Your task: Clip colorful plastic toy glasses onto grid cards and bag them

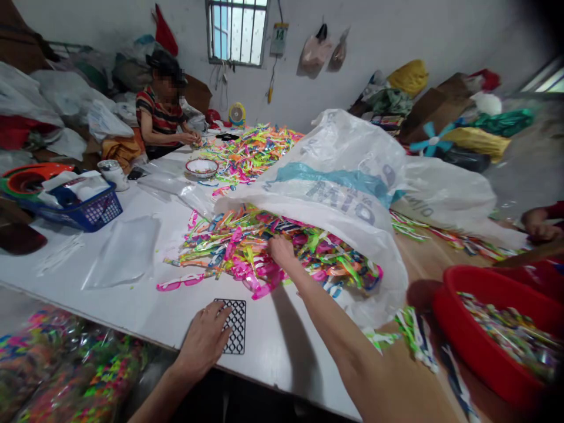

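My left hand lies flat with its fingers apart on a black plastic grid near the table's front edge. My right hand reaches into a heap of small colourful plastic eyeglass pieces; its fingertips are hidden among them, so their grip does not show. A pair of pink glasses with white temples lies at the heap's left edge. Behind and to the right, a large white woven sack opens over the heap, its mouth facing me.
Clear plastic bags and a blue basket occupy the left side. A red tub of wrapped pieces stands at right. Across the table, a co-worker handles small pieces beside another heap and a bowl. Another person's hand shows far right.
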Motion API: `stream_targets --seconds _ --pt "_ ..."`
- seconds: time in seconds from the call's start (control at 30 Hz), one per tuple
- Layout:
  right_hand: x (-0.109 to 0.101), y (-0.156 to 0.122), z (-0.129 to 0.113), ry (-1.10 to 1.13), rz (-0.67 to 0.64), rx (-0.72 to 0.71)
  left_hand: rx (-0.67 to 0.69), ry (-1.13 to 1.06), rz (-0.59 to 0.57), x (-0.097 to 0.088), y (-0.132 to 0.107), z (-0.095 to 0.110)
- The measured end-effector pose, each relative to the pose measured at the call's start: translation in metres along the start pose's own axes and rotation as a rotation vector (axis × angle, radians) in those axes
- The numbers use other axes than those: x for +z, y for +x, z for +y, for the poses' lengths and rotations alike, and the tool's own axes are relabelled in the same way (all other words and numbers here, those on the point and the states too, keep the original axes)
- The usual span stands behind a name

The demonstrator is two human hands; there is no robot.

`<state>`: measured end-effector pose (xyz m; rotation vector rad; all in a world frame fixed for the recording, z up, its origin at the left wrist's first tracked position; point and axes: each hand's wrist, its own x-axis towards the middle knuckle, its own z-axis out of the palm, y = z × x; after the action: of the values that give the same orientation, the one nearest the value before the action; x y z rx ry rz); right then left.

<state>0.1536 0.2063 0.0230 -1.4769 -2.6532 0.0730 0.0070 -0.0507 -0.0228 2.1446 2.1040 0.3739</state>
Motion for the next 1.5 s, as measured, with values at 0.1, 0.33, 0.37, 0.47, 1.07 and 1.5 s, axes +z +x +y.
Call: stream_targets --seconds 0.1,0.33,0.37,0.47,1.07,1.5 --pt "-0.015 -0.029 0.001 0.056 0.031 -0.05 0.018 0.009 -0.039 -0.003 -0.005 -0.006" --pt "0.015 -0.125 -0.041 0.876 -0.345 -0.186 -0.025 0.113 -0.094 0.006 -0.024 0.024" --pt "0.024 -0.137 -0.043 0.895 -0.4 -0.169 -0.045 0.118 -0.107 0.007 -0.025 0.028" --pt "0.04 -0.162 -0.032 0.791 -0.435 -0.042 -0.053 0.083 -0.106 0.004 -0.029 0.031" --pt "0.038 -0.139 -0.101 0.98 -0.059 -0.041 0.049 0.132 -0.169 0.003 -0.035 0.038" --pt "0.053 -0.124 -0.127 0.3 -0.271 -0.11 0.066 0.181 -0.17 0.004 -0.034 0.039"
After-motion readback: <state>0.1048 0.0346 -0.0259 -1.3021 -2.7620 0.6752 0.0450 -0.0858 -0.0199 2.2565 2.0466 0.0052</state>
